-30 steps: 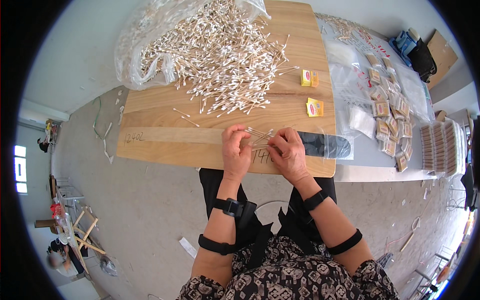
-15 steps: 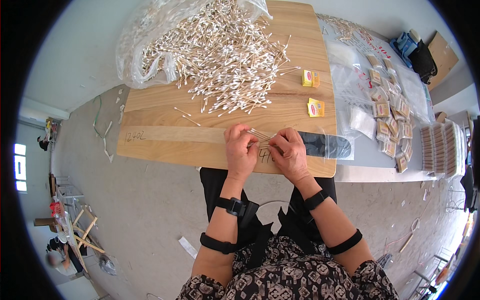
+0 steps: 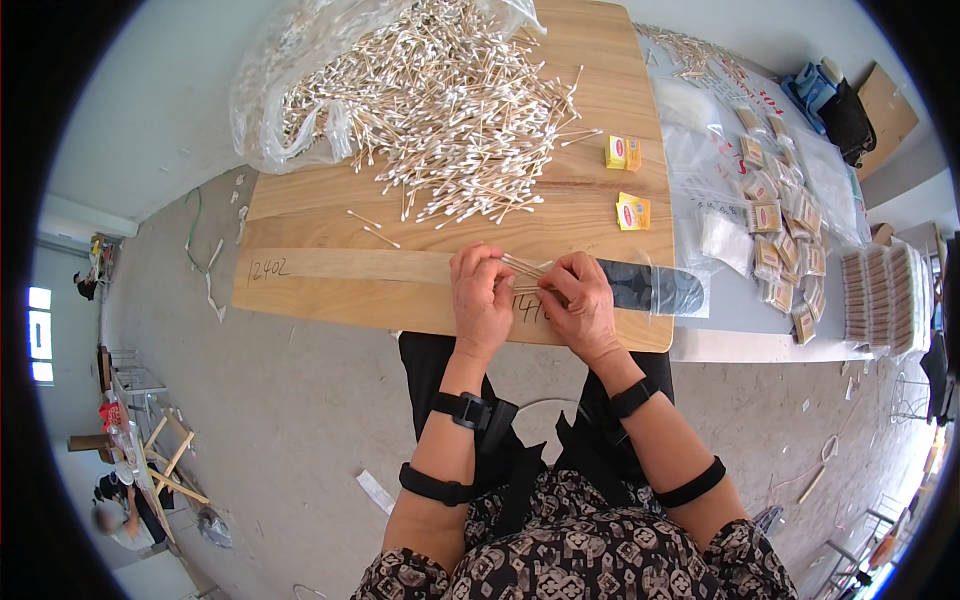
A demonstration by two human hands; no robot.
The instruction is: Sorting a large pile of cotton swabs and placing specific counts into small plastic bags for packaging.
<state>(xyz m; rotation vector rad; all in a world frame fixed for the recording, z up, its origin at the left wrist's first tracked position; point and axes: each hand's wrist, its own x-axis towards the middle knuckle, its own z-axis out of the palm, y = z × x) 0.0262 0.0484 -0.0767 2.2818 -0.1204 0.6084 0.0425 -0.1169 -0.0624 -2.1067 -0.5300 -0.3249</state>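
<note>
Far left: a window (image 3: pixel 42 340), a wooden frame (image 3: pixel 172 462), and another person (image 3: pixel 128 518) low near the rim, small and blurred. Green cord (image 3: pixel 192 235) on the floor by the wall.

Wooden worktop (image 3: pixel 300 212) next, handwritten marks on its near-left part. At its far side, a clear plastic bag (image 3: pixel 250 110) lies open, a big pile of cotton swabs (image 3: pixel 460 120) spilling from it. Two loose swabs (image 3: pixel 374 236) lie apart, near the pile's lower left.

Left hand (image 3: pixel 482 300) over the near edge area, fingers bent, thumb opposite, at the left ends of a few swabs (image 3: pixel 525 266); whether this grip is fully closed on them, cannot tell. Those few swabs lie between the two hands, some crossing at a slant. Right hand (image 3: pixel 580 305): grip closed, thumb and forefinger pinching the swabs' right ends.

Just right of that hand, a dark flat piece (image 3: pixel 630 285), partly under clear plastic. Beyond it, two small yellow card stacks (image 3: pixel 622 153), one nearer than the other.

Right side: grey worktop (image 3: pixel 735 347) with clear bags (image 3: pixel 725 242), scattered swab packs (image 3: pixel 766 217), a blue bottle (image 3: pixel 814 90) beside a black bag (image 3: pixel 851 122), and neatly stacked packs (image 3: pixel 885 300) at the near right.
</note>
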